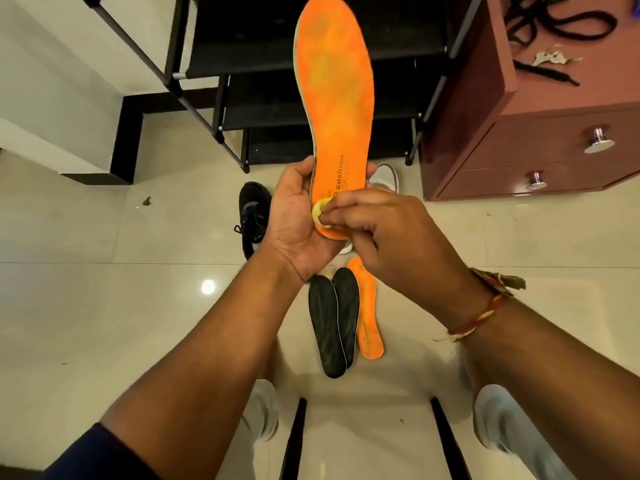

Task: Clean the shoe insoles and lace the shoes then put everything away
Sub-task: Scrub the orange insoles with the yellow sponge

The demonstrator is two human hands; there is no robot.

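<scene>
My left hand (294, 216) grips the heel end of a long orange insole (334, 88), holding it up in front of me with the toe pointing away. My right hand (374, 226) pinches a small yellow cloth (318, 213) and presses it against the insole's heel. On the floor below lie two black insoles (334, 323) side by side and a second orange insole (369, 313) to their right. A black shoe (254, 216) stands on the floor left of my hands. A white shoe (386, 176) shows partly behind the raised insole.
A black metal shoe rack (277, 81) stands ahead. A reddish-brown drawer cabinet (536, 133) is at the right, with black laces (554, 19) and keys (554, 58) on top. My knees and black chair legs (294, 441) are at the bottom. The floor is glossy cream tile.
</scene>
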